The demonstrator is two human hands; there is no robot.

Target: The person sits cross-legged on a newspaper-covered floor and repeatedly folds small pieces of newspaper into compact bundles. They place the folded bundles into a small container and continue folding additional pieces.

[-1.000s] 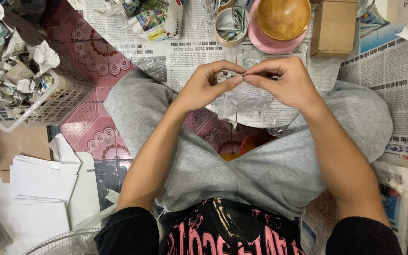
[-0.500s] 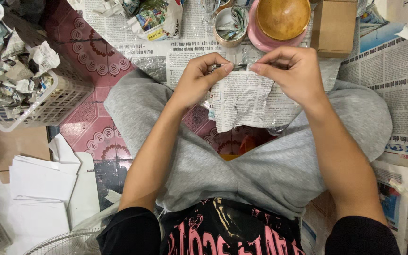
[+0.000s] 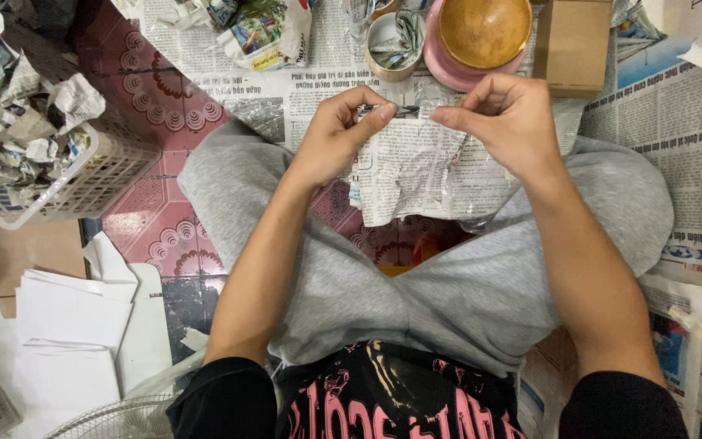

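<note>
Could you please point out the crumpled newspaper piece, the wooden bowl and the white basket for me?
Newspaper piece [image 3: 412, 175], head view, middle of the hanging sheet.
Wooden bowl [image 3: 483, 28], head view, its inner hollow.
White basket [image 3: 91, 183], head view, its lattice side wall.

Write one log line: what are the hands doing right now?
left hand: pinches top edge of newspaper piece | right hand: pinches same edge | paper: crumpled, hangs over lap | basket: paper scraps, at left
</note>
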